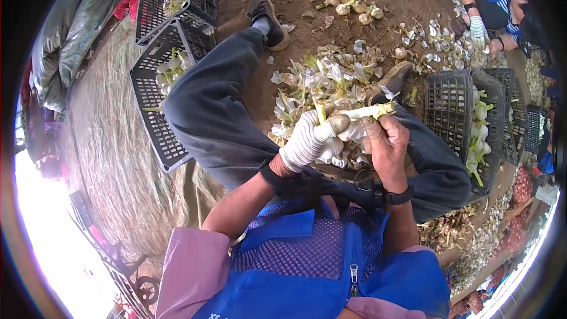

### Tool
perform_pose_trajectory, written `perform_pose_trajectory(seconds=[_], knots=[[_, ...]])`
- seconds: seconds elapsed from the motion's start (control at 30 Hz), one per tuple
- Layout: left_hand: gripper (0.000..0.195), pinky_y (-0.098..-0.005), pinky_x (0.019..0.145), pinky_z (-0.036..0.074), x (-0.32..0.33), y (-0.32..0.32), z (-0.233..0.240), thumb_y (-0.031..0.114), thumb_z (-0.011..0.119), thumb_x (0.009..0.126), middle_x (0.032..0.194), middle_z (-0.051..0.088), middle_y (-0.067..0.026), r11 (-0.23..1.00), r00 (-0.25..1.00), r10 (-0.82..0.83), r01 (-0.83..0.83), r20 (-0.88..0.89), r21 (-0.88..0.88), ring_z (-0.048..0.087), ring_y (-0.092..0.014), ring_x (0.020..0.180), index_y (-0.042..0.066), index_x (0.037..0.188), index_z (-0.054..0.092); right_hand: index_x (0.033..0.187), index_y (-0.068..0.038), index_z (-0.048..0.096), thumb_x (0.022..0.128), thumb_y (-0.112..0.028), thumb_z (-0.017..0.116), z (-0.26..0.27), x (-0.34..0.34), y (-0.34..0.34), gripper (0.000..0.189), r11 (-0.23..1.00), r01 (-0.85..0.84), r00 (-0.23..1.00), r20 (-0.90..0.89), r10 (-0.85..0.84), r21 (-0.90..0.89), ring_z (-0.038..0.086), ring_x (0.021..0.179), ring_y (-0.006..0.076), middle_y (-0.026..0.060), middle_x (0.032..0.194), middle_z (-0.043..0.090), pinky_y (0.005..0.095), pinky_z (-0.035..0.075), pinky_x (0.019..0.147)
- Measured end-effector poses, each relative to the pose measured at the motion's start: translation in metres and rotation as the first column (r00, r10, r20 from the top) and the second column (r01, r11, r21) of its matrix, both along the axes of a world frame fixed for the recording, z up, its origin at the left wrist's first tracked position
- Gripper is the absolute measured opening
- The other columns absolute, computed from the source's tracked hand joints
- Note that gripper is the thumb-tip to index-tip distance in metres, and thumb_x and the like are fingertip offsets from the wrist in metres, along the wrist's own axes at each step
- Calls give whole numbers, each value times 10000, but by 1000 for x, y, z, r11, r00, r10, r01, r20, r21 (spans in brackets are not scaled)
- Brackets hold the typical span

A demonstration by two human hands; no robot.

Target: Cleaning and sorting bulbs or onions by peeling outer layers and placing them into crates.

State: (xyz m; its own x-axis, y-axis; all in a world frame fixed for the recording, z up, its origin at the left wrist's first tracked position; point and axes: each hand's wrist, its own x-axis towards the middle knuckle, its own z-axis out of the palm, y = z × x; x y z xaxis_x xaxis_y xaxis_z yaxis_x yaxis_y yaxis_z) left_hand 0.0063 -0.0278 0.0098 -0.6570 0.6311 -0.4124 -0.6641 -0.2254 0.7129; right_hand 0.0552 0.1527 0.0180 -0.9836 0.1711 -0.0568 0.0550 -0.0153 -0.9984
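Observation:
My left hand (312, 138), in a white knit glove with a soiled thumb, grips garlic with pale green stems. My bare right hand (386, 148) pinches the stem (371, 110) of a garlic plant between thumb and fingers, close to the left thumb. White bulbs (331, 148) show below the gloved fingers; how many stems are held cannot be told. Beneath both hands, between my legs, lies a pile of papery garlic skins (336, 71). Several untrimmed garlic bulbs (347, 2) lie on the dirt floor beyond the pile.
Black plastic crates with garlic stand at the left (161, 141) and right (447, 110). Another crate (201, 0) is at the upper left, near stuffed sacks (73, 31). A co-worker's gloved hand (478, 31) is at the upper right, over scattered skins. Red net bags (522, 186) lie far right.

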Motion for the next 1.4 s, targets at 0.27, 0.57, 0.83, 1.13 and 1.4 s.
perform_pose_trajectory(seconds=[0.27, 0.57, 0.83, 1.13, 1.4], knots=[[626, -369, 600, 597, 11, 10, -29, 477, 609, 928, 929, 692, -170, 796, 844, -180, -177, 505, 579, 688, -281, 703, -44, 1270, 550, 1006, -60, 678, 996, -183, 611, -7, 8, -1, 140, 757, 184, 958, 287, 5, -627, 455, 497, 19, -26, 757, 635, 193, 336, 423], [685, -266, 517, 551, -1, 0, -16, 536, 627, 910, 924, 685, -138, 992, 968, -59, 30, 244, 123, 681, -182, 672, -23, 1298, 543, 947, 25, 630, 961, -100, 631, 3, 2, 2, 125, 970, -118, 966, 252, 61, 214, 562, 634, 132, 80, 784, 605, 294, 426, 554], [320, -241, 704, 497, 10, 30, -17, 277, 645, 975, 1003, 651, -30, 949, 949, 303, -292, 89, -119, 603, -95, 834, 16, 1160, 623, 976, 40, 628, 861, 48, 606, -8, 1, -24, 117, 708, 153, 970, -242, 26, 689, 632, 733, 363, 176, 895, 629, 373, 504, 656], [404, -262, 575, 523, 13, 4, -22, 347, 549, 1001, 894, 694, -95, 944, 974, 198, -221, 113, 246, 656, -139, 687, -18, 1161, 620, 901, 21, 682, 1002, -264, 613, -52, 5, 4, 310, 902, 430, 843, 336, -419, 47, 485, 486, 51, -5, 670, 596, 251, 382, 420], [592, -236, 764, 506, 1, 3, 8, 296, 589, 932, 1078, 665, -48, 976, 972, 204, -194, -115, 97, 624, -94, 851, -2, 1422, 447, 1386, 30, 473, 862, -60, 715, -19, 7, 13, 584, 815, -25, 988, 137, -66, 578, 651, 872, 161, 174, 1153, 640, 291, 543, 747]])
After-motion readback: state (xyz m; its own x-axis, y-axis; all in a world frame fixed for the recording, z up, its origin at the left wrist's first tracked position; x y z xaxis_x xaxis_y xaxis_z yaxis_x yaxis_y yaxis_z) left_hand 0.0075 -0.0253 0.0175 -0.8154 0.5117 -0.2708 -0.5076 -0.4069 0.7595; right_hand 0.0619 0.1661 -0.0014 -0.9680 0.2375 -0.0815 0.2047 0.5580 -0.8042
